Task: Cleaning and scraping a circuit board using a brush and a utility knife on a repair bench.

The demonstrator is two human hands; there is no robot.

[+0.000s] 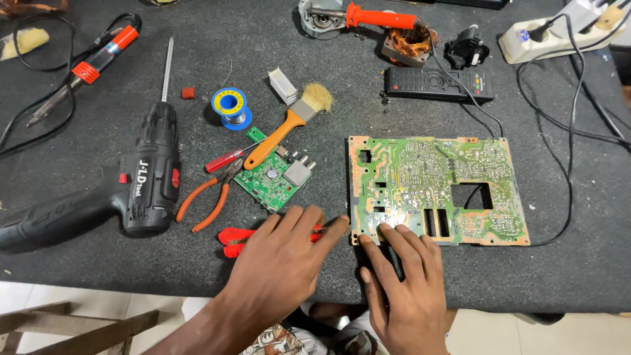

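Head view shows two bare hands low on a dark desk (79, 263). Left hand (282, 253) lies palm down, fingers spread and loosely extended, gripping nothing that can be seen; its fingertips rest over a red-handled tool (235, 238) whose handles project to the left, the working end hidden beneath the fingers. Right hand (397, 279) is likewise open, fingers flat and pressed on the near left corner of the large green circuit board (437, 187). That board lies flat, solder side up, its long axis running left to right, extending away to the right of the right hand, which is clearly the nearer of the two. Beyond the left hand lie a small green circuit board (273, 181), orange-handled pliers (210, 197), an orange-handled brush (289, 125) and a black cordless drill (131, 190), all apart from both hands.
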